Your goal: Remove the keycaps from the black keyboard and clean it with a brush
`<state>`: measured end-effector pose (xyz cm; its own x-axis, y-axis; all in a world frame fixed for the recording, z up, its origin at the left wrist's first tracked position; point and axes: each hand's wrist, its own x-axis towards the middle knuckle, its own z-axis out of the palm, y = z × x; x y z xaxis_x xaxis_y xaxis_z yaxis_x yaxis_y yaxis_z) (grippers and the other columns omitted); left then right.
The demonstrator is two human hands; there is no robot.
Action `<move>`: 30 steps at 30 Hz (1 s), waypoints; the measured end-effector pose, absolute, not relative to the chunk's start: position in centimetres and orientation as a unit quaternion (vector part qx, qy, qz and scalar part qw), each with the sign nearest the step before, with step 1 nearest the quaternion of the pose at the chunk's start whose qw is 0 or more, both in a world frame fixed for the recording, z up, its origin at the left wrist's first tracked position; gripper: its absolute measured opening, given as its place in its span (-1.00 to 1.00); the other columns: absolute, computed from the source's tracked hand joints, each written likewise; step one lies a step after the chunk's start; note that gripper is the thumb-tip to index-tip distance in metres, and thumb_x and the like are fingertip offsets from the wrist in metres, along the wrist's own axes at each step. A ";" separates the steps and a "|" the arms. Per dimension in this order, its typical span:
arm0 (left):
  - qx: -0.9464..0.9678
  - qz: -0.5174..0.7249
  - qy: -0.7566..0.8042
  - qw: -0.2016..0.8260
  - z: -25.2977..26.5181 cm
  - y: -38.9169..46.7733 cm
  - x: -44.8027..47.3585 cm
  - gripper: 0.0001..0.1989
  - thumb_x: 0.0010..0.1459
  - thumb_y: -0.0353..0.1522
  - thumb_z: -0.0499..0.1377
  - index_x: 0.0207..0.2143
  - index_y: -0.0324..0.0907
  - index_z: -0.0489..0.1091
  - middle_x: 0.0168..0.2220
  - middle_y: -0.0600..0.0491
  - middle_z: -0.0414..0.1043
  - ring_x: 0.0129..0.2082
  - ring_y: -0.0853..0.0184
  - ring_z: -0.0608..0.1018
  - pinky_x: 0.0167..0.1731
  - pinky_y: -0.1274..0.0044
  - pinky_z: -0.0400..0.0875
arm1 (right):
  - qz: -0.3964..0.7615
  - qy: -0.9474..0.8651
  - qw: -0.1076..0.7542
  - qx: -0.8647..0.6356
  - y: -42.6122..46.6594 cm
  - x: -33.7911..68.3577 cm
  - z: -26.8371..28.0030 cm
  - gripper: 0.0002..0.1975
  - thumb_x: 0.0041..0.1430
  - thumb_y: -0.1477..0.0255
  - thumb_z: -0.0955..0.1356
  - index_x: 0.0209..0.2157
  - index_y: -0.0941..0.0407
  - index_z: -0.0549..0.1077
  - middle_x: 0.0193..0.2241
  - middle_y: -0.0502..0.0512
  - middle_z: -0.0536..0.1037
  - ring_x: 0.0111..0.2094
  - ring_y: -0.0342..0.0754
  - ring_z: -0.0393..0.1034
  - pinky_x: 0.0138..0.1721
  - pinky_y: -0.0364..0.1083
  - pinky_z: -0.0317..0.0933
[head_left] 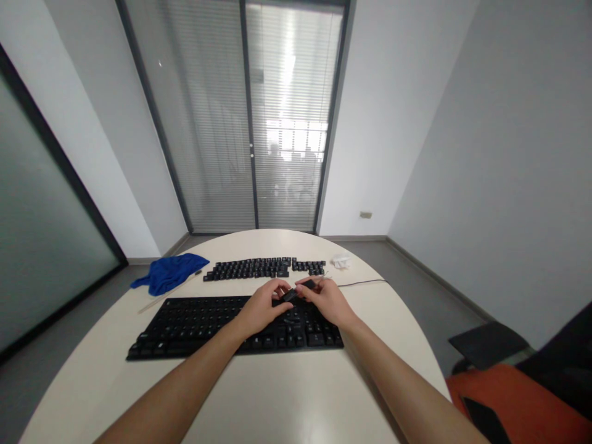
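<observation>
My left hand (264, 306) is closed over the right half of a black keyboard (197, 320), its thumb and fingers around a small black rectangular piece (290, 295) that looks like a keycap. My right hand (326, 299) meets it from the right, pinching another small dark piece (308, 284) whose kind I cannot make out. The two pieces are close together, just above the keyboard. Behind the hands, loose black keycaps (250, 268) lie in rows on the table, with a smaller group (309, 266) at their right end. My hands and forearms hide part of the keyboard.
On the round pale table (296, 394), a blue cloth (173, 273) lies at the left beside a thin stick-like brush (173, 291). A crumpled white tissue (341, 262) is at the back right. A black cable (363, 283) runs rightward. An orange chair (513, 398) stands at the right.
</observation>
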<state>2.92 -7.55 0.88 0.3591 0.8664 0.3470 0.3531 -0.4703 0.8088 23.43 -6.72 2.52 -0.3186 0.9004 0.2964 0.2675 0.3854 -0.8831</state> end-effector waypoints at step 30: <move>0.748 0.435 0.454 0.211 1.4 -8.2 2.9 -0.83 0.15 -0.31 0.25 -0.21 -0.17 0.44 -0.32 0.06 0.48 -0.36 0.33 0.53 -0.37 0.52 0.46 | 0.301 -0.753 0.364 -0.459 -7.5 23.0 3.0 -0.64 0.35 0.18 0.19 -0.25 0.12 0.48 -0.57 -0.07 0.40 -0.49 -0.10 0.31 -0.39 -0.14 0.15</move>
<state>2.86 -8.16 1.38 0.2083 0.8635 0.4593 0.4958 -0.4980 0.7115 22.97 -7.46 3.05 -0.3138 0.9097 0.2720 0.4714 0.3980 -0.7870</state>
